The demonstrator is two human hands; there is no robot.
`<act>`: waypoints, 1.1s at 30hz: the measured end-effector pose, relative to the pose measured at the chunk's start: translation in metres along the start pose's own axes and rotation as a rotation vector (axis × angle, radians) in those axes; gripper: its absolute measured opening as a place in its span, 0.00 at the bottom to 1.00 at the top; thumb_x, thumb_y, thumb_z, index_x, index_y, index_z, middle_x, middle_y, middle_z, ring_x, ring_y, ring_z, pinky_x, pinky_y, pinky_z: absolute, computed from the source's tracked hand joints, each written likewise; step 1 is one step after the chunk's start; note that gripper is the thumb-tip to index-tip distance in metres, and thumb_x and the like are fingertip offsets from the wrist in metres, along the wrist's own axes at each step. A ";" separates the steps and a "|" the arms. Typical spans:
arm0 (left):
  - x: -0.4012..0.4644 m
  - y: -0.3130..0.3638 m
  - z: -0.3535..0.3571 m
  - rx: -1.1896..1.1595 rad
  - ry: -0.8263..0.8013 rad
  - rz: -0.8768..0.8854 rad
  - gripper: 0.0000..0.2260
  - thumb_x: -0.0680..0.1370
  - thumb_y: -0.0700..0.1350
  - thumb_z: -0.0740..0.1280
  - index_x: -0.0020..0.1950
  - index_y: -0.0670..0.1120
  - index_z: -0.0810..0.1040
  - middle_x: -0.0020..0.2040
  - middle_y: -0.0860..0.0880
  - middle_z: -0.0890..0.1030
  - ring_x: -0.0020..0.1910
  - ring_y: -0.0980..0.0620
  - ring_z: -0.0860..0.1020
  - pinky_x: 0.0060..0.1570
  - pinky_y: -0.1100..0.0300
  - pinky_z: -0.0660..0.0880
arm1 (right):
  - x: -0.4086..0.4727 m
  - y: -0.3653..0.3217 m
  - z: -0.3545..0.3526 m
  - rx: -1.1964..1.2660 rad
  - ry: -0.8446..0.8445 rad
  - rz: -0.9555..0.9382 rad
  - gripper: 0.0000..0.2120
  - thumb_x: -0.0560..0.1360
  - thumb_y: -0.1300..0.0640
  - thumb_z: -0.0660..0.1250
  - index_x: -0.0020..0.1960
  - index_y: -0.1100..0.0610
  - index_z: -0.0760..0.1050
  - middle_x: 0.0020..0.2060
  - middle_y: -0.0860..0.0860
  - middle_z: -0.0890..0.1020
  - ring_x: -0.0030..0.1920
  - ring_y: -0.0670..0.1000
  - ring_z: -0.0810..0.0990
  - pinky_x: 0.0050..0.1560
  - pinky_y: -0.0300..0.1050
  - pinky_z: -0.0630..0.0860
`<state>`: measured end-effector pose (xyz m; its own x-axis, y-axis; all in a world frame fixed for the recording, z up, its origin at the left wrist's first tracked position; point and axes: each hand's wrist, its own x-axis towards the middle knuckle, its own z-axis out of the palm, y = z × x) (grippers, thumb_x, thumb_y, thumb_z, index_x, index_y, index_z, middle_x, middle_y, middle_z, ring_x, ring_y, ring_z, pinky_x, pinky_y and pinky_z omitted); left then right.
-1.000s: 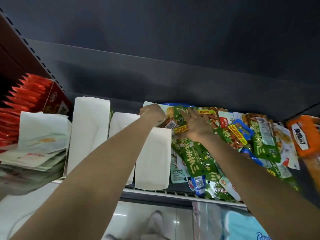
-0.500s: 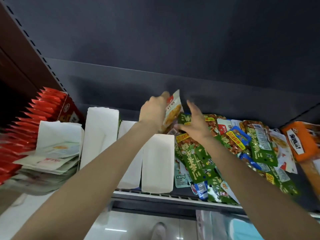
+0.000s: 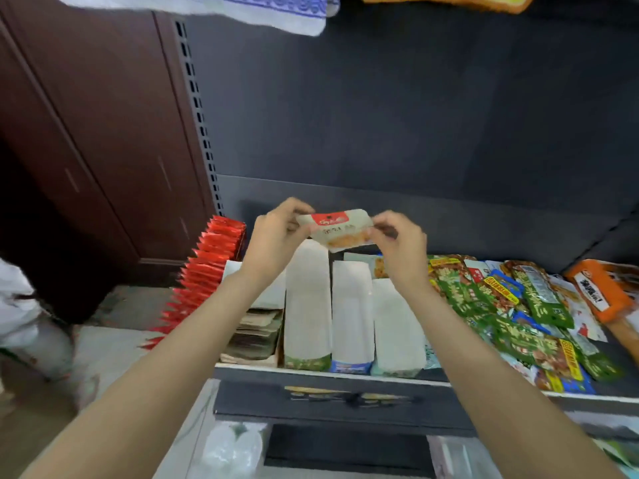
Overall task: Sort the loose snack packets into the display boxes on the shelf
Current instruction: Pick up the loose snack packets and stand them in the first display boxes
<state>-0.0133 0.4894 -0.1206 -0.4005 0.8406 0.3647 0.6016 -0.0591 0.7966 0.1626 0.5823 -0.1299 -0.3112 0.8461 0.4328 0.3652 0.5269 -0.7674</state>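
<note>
A white snack packet (image 3: 337, 229) with a red top strip and orange food picture is held up above the shelf. My left hand (image 3: 276, 233) pinches its left end and my right hand (image 3: 401, 242) pinches its right end. Below them three white display boxes (image 3: 352, 305) stand side by side on the shelf, their tops closed over. To their right lies a heap of loose green, blue and white snack packets (image 3: 518, 305).
A row of red packets (image 3: 207, 264) stands at the shelf's left end beside a stack of flat pale packets (image 3: 257, 326). An orange box (image 3: 601, 288) sits far right. The dark shelf edge (image 3: 328, 392) runs below; a person in white (image 3: 20, 305) stands left.
My left hand lifted the white packet out of the heap and raised it. My right hand left the heap and took the packet's other end. The view tilted upward.
</note>
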 end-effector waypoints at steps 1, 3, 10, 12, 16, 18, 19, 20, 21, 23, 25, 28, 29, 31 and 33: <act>-0.006 -0.006 -0.015 0.019 -0.017 0.012 0.04 0.75 0.39 0.69 0.48 0.45 0.79 0.42 0.51 0.82 0.42 0.55 0.81 0.44 0.67 0.76 | -0.008 -0.012 0.007 0.005 0.020 -0.027 0.08 0.72 0.66 0.68 0.41 0.53 0.77 0.41 0.52 0.81 0.39 0.43 0.77 0.44 0.38 0.74; -0.018 -0.015 -0.040 0.024 -0.048 0.047 0.02 0.76 0.38 0.68 0.44 0.44 0.80 0.40 0.50 0.83 0.38 0.58 0.80 0.39 0.68 0.74 | -0.023 -0.033 0.020 -0.005 0.049 -0.080 0.09 0.73 0.66 0.68 0.41 0.52 0.79 0.40 0.48 0.79 0.39 0.42 0.76 0.41 0.32 0.71; -0.042 -0.023 -0.093 0.059 0.056 0.086 0.03 0.77 0.38 0.67 0.48 0.42 0.80 0.41 0.52 0.81 0.41 0.57 0.78 0.41 0.72 0.71 | -0.059 -0.072 0.057 -0.016 0.012 -0.051 0.04 0.73 0.66 0.67 0.45 0.59 0.80 0.43 0.52 0.81 0.43 0.46 0.78 0.40 0.27 0.71; -0.048 -0.026 -0.103 0.054 0.068 0.093 0.03 0.77 0.38 0.66 0.48 0.43 0.80 0.42 0.53 0.81 0.41 0.60 0.77 0.41 0.73 0.71 | -0.067 -0.078 0.068 0.009 -0.013 -0.027 0.04 0.74 0.66 0.67 0.46 0.60 0.80 0.44 0.52 0.82 0.43 0.45 0.78 0.40 0.25 0.71; -0.056 -0.030 -0.119 0.008 0.125 0.123 0.04 0.78 0.39 0.66 0.48 0.44 0.80 0.42 0.55 0.81 0.43 0.62 0.77 0.45 0.72 0.71 | -0.080 -0.089 0.086 0.066 -0.019 -0.004 0.04 0.74 0.64 0.67 0.46 0.59 0.80 0.42 0.47 0.82 0.44 0.42 0.78 0.43 0.27 0.72; -0.059 -0.033 -0.124 -0.013 0.130 0.131 0.04 0.78 0.40 0.65 0.48 0.44 0.79 0.42 0.54 0.81 0.44 0.59 0.78 0.47 0.68 0.73 | -0.085 -0.089 0.092 0.090 -0.029 0.002 0.04 0.74 0.64 0.67 0.46 0.58 0.80 0.42 0.46 0.82 0.44 0.42 0.79 0.45 0.30 0.74; -0.060 -0.035 -0.125 -0.015 0.120 0.132 0.03 0.78 0.40 0.66 0.48 0.44 0.79 0.42 0.55 0.81 0.45 0.60 0.78 0.47 0.68 0.73 | -0.088 -0.087 0.095 0.102 -0.039 0.010 0.04 0.75 0.64 0.66 0.46 0.57 0.79 0.42 0.46 0.82 0.44 0.42 0.79 0.45 0.31 0.75; -0.062 -0.038 -0.126 -0.011 0.101 0.130 0.03 0.78 0.40 0.66 0.47 0.45 0.79 0.42 0.57 0.80 0.44 0.61 0.77 0.47 0.70 0.73 | -0.092 -0.084 0.098 0.103 -0.052 0.023 0.04 0.75 0.64 0.66 0.46 0.57 0.79 0.42 0.46 0.82 0.44 0.42 0.79 0.46 0.32 0.75; -0.063 -0.041 -0.125 0.002 0.074 0.120 0.03 0.77 0.40 0.66 0.46 0.46 0.79 0.41 0.59 0.79 0.43 0.63 0.77 0.47 0.72 0.72 | -0.095 -0.081 0.100 0.089 -0.067 0.040 0.03 0.75 0.63 0.66 0.45 0.58 0.78 0.42 0.46 0.82 0.44 0.42 0.79 0.45 0.33 0.76; -0.067 -0.050 -0.122 0.051 0.006 0.107 0.03 0.77 0.40 0.67 0.47 0.45 0.80 0.41 0.60 0.79 0.42 0.67 0.76 0.46 0.76 0.69 | -0.098 -0.073 0.103 0.035 -0.115 0.087 0.02 0.75 0.63 0.66 0.45 0.60 0.78 0.43 0.48 0.82 0.44 0.45 0.79 0.46 0.33 0.75; -0.069 -0.059 -0.117 0.131 -0.064 0.124 0.04 0.77 0.40 0.67 0.49 0.44 0.81 0.42 0.57 0.80 0.41 0.66 0.76 0.46 0.78 0.68 | -0.099 -0.067 0.104 -0.020 -0.197 0.133 0.02 0.75 0.62 0.67 0.47 0.60 0.79 0.45 0.50 0.83 0.45 0.47 0.79 0.46 0.33 0.74; -0.071 -0.069 -0.111 0.268 -0.196 0.149 0.06 0.78 0.40 0.66 0.51 0.43 0.82 0.46 0.51 0.83 0.44 0.57 0.79 0.48 0.70 0.72 | -0.099 -0.067 0.105 -0.025 -0.241 0.114 0.06 0.74 0.61 0.68 0.51 0.58 0.80 0.46 0.47 0.81 0.46 0.44 0.78 0.49 0.32 0.73; -0.072 -0.072 -0.109 0.320 -0.247 0.141 0.07 0.78 0.40 0.66 0.52 0.43 0.82 0.47 0.50 0.83 0.46 0.54 0.79 0.49 0.65 0.73 | -0.099 -0.068 0.104 -0.029 -0.241 0.096 0.06 0.75 0.61 0.68 0.51 0.57 0.80 0.45 0.46 0.81 0.46 0.44 0.78 0.48 0.29 0.72; -0.072 -0.077 -0.105 0.393 -0.366 0.085 0.08 0.78 0.41 0.65 0.52 0.43 0.83 0.49 0.48 0.83 0.48 0.51 0.80 0.52 0.58 0.74 | -0.099 -0.066 0.104 -0.082 -0.305 0.079 0.06 0.76 0.61 0.66 0.49 0.57 0.81 0.45 0.48 0.83 0.45 0.44 0.78 0.46 0.25 0.69; -0.073 -0.079 -0.098 0.428 -0.461 0.011 0.09 0.78 0.43 0.65 0.52 0.44 0.83 0.51 0.49 0.84 0.49 0.51 0.79 0.54 0.54 0.76 | -0.098 -0.061 0.103 -0.155 -0.439 0.088 0.07 0.77 0.60 0.65 0.49 0.58 0.82 0.47 0.50 0.83 0.46 0.44 0.77 0.46 0.26 0.68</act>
<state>-0.0996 0.3802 -0.1633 -0.1107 0.9926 0.0507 0.8655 0.0712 0.4958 0.0802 0.4590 -0.1741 -0.6025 0.7916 0.1023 0.5232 0.4884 -0.6983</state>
